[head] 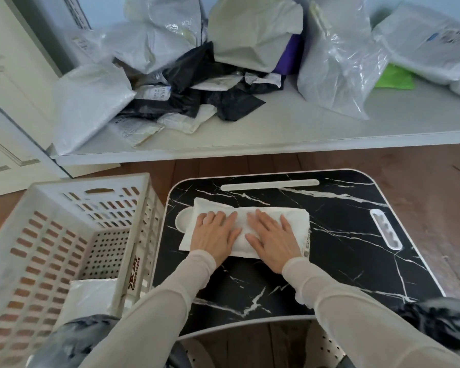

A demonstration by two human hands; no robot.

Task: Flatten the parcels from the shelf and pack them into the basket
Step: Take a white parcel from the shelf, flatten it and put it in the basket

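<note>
- White shelf (276, 134) above wooden floor (422, 181): bears heaped parcels (186, 75), bulging.
- Basket (91, 181), at left: holds one white parcel (91, 296).
- Black marbled table (343, 208): serves as pressing surface.
- Current parcel (295, 221): lies on table, flattening in hand.
- Left hand (213, 235), right hand (271, 239): palms down, fingers straight, pressing it; next calls for gripping, lifting leftward into basket.

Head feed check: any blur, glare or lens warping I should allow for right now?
Head view: wide-angle lens bows the shelf edge and splays the basket; left hand, right hand and white parcel sharp at centre; dark shapes in the lower corners blurred; soft light, mild sheen on the clear plastic bag.
</note>
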